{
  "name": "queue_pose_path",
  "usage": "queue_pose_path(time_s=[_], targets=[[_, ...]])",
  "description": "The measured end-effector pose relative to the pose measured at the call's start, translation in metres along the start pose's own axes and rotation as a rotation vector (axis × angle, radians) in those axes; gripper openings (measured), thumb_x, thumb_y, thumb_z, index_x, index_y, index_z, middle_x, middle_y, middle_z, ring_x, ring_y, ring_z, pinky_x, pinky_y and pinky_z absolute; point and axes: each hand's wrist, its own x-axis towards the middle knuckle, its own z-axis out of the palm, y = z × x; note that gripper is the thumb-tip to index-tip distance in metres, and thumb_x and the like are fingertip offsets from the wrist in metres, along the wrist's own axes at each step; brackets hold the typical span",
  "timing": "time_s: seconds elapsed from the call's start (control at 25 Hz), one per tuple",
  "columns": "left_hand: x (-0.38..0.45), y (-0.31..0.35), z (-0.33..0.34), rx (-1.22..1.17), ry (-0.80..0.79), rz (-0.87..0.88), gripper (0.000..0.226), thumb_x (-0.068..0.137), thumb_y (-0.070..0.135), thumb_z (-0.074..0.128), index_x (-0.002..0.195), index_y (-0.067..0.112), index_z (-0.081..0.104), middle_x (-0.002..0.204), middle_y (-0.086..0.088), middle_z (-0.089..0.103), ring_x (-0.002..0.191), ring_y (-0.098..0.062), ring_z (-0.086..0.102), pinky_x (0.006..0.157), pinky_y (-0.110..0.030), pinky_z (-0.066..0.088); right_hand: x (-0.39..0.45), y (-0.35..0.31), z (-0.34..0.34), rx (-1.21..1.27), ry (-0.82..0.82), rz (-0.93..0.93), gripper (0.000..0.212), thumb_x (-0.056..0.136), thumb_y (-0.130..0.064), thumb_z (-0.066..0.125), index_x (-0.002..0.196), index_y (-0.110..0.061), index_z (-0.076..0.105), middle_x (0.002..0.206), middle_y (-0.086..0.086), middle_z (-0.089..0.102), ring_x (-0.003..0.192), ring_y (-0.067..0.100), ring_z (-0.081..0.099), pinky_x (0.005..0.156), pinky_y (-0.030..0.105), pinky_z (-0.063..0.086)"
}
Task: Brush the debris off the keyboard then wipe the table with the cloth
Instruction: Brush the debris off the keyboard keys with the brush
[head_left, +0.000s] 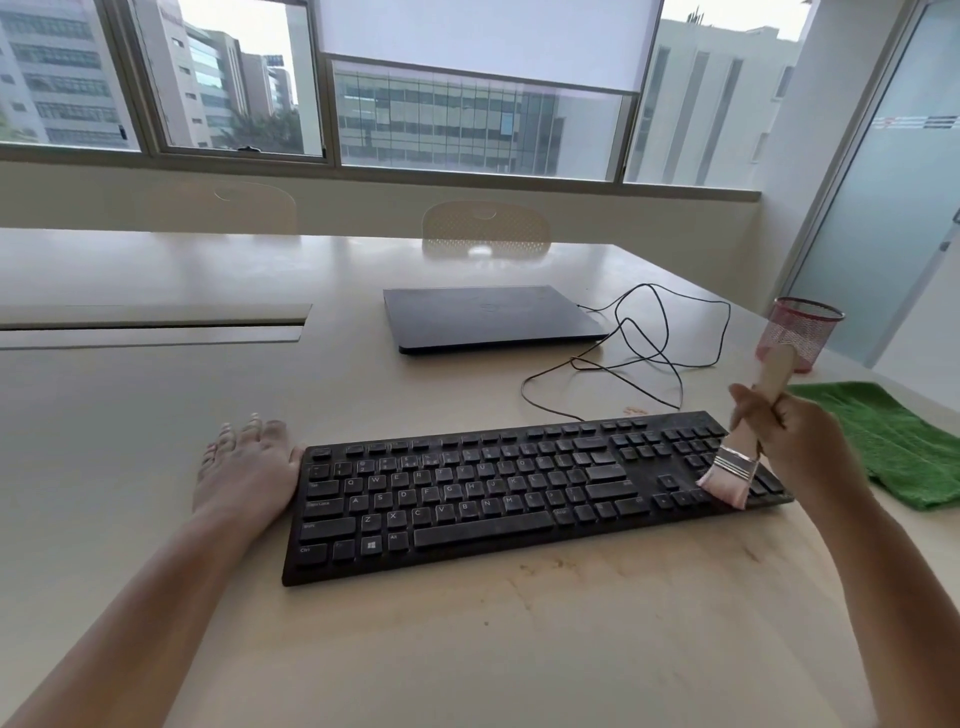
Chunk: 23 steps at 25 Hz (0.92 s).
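A dusty black keyboard (498, 493) lies on the beige table (130, 415). My right hand (800, 441) grips a wooden-handled paintbrush (737, 457), its pale bristles resting on the number pad at the keyboard's right end. My left hand (244, 473) lies flat on the table, fingers spread, its edge against the keyboard's left end. A folded green cloth (893, 436) sits on the table just right of the keyboard. Brownish debris (561, 566) speckles the table in front of the keyboard.
A closed dark laptop (488, 317) lies behind the keyboard, with a black cable (649, 353) looping between them. A pink mesh cup (802, 332) stands at the right edge. Two chairs (485, 228) stand along the far side, and a cable hatch (156, 325) is at left.
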Motion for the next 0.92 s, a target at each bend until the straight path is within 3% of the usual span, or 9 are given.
queue_pose_path(time_s=[0.04, 0.12, 0.24, 0.32, 0.44, 0.6, 0.68, 0.8, 0.92], targets=[[0.0, 0.0, 0.0, 0.001, 0.004, -0.003, 0.049, 0.1, 0.038, 0.026, 0.142, 0.013, 0.029, 0.156, -0.012, 0.018, 0.144, -0.032, 0.013, 0.119, -0.038, 0.009, 0.0, 0.002, -0.003, -0.141, 0.085, 0.035, 0.076, 0.071, -0.082, 0.031, 0.074, -0.017, 0.068, 0.064, 0.007, 0.066, 0.062, 0.029, 0.062, 0.058, 0.033, 0.048], [0.0, 0.001, -0.001, 0.007, 0.006, -0.007, 0.049, 0.101, 0.037, 0.026, 0.142, 0.012, 0.028, 0.156, -0.012, 0.018, 0.144, -0.032, 0.013, 0.119, -0.038, 0.009, -0.001, 0.004, -0.005, -0.144, 0.229, 0.006, 0.065, 0.079, -0.075, 0.033, 0.069, -0.019, 0.064, 0.061, 0.006, 0.064, 0.06, 0.031, 0.061, 0.057, 0.034, 0.048], [-0.001, 0.002, -0.001, 0.004, 0.008, -0.007, 0.048, 0.101, 0.037, 0.026, 0.141, 0.012, 0.03, 0.155, -0.012, 0.019, 0.144, -0.032, 0.014, 0.119, -0.039, 0.01, -0.009, -0.006, -0.001, 0.206, 0.058, -0.082, 0.061, 0.074, -0.082, 0.031, 0.063, -0.029, 0.061, 0.052, -0.009, 0.061, 0.042, 0.008, 0.053, 0.042, 0.018, 0.038], [-0.001, 0.001, -0.001, 0.003, 0.006, -0.003, 0.047, 0.101, 0.037, 0.026, 0.14, 0.012, 0.031, 0.155, -0.013, 0.02, 0.144, -0.033, 0.014, 0.119, -0.039, 0.01, -0.011, -0.003, 0.002, 0.037, 0.049, -0.066, 0.07, 0.075, -0.082, 0.028, 0.066, -0.023, 0.064, 0.049, -0.005, 0.057, 0.044, 0.014, 0.053, 0.041, 0.028, 0.037], [0.0, 0.0, -0.001, 0.004, 0.002, -0.003, 0.047, 0.101, 0.037, 0.026, 0.141, 0.012, 0.03, 0.155, -0.012, 0.019, 0.144, -0.032, 0.014, 0.119, -0.039, 0.01, -0.008, 0.007, -0.006, -0.25, 0.246, 0.056, 0.064, 0.089, -0.063, 0.036, 0.077, -0.009, 0.068, 0.055, 0.003, 0.051, 0.06, 0.032, 0.057, 0.05, 0.029, 0.034], [0.0, 0.001, -0.001, 0.001, 0.005, -0.003, 0.048, 0.101, 0.036, 0.026, 0.142, 0.013, 0.029, 0.156, -0.012, 0.018, 0.144, -0.032, 0.014, 0.119, -0.038, 0.01, -0.018, -0.006, 0.006, 0.185, 0.184, -0.113, 0.036, 0.086, -0.062, 0.039, 0.068, -0.041, 0.062, 0.048, -0.016, 0.058, 0.043, 0.005, 0.053, 0.039, 0.012, 0.031], [0.0, 0.0, -0.001, -0.001, 0.005, -0.006, 0.047, 0.101, 0.035, 0.027, 0.141, 0.012, 0.03, 0.156, -0.012, 0.019, 0.144, -0.033, 0.014, 0.119, -0.039, 0.01, -0.018, -0.005, 0.009, 0.162, 0.113, -0.132, 0.027, 0.09, -0.052, 0.048, 0.067, -0.046, 0.061, 0.049, -0.021, 0.058, 0.042, 0.004, 0.053, 0.038, 0.015, 0.033], [-0.001, 0.002, -0.001, 0.006, 0.003, -0.004, 0.046, 0.101, 0.034, 0.027, 0.141, 0.012, 0.031, 0.155, -0.013, 0.02, 0.143, -0.033, 0.015, 0.118, -0.039, 0.01, -0.016, 0.009, 0.003, 0.014, 0.126, -0.067, 0.053, 0.081, -0.072, 0.036, 0.06, -0.032, 0.062, 0.046, -0.005, 0.058, 0.049, 0.014, 0.057, 0.046, 0.029, 0.039], [0.001, 0.001, 0.0, 0.01, 0.01, -0.004, 0.045, 0.1, 0.034, 0.027, 0.139, 0.012, 0.033, 0.155, -0.013, 0.021, 0.143, -0.034, 0.016, 0.118, -0.039, 0.011, -0.016, 0.006, 0.003, 0.052, 0.253, -0.016, 0.059, 0.082, -0.068, 0.032, 0.053, -0.022, 0.055, 0.051, -0.018, 0.061, 0.056, 0.0, 0.058, 0.049, 0.022, 0.04]])
